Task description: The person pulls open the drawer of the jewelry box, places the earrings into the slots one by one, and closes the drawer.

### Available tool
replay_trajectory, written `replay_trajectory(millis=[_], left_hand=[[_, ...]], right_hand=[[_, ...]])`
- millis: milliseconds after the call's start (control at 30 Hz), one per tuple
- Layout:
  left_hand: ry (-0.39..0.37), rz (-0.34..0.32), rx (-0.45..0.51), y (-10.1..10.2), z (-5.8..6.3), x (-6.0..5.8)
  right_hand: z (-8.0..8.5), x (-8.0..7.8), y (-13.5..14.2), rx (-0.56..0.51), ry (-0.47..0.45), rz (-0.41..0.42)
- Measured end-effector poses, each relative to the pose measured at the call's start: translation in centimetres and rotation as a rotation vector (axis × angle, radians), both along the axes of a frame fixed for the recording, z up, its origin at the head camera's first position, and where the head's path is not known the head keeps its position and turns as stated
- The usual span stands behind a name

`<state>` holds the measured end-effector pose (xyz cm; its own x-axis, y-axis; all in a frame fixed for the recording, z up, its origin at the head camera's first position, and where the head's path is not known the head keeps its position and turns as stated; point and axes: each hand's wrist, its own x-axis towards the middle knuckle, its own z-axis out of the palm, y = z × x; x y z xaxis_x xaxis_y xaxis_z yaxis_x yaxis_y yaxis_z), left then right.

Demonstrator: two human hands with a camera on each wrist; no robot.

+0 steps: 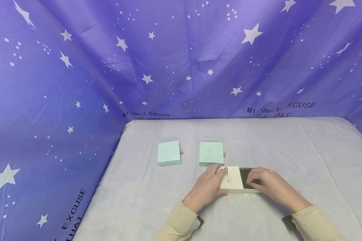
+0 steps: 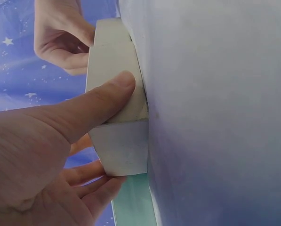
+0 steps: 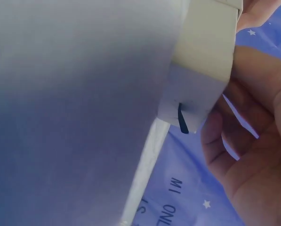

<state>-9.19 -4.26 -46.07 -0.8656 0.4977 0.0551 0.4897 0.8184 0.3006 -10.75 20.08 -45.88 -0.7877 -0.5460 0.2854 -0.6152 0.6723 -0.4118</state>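
A cream sliding drawer box (image 1: 233, 179) with dark printed script lies on the bed-like surface, its drawer pulled out to the right. My left hand (image 1: 207, 185) grips the box's outer sleeve, thumb on the near side (image 2: 116, 75) and fingers across the far side. Over the dark interior (image 1: 245, 175) of the drawer, my right hand (image 1: 266, 184) reaches in with bent fingers; its fingertips are hidden, so I cannot tell whether they pinch anything. A short dark ribbon tab (image 3: 182, 118) hangs from the drawer's end in the right wrist view.
Two mint-green boxes with small ribbon tabs stand behind, one at left (image 1: 169, 153) and one (image 1: 211, 153) just beyond my left hand. Small shiny jewellery-like pieces (image 1: 286, 157) lie at right on the pale cloth (image 1: 132, 201). A purple starred curtain (image 1: 187, 60) encloses the back and sides.
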Motion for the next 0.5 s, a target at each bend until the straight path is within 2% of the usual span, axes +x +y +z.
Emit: replay_trajectory(millis=[267, 500], left_hand=[[0.012, -0.010, 0.001, -0.06, 0.00, -0.06], [0.008, -0.010, -0.001, -0.06, 0.02, -0.08]], right_hand=[[0.65, 0.07, 0.22, 0.063, -0.057, -0.032], [0.48, -0.19, 0.33, 0.060, -0.018, 0.002]])
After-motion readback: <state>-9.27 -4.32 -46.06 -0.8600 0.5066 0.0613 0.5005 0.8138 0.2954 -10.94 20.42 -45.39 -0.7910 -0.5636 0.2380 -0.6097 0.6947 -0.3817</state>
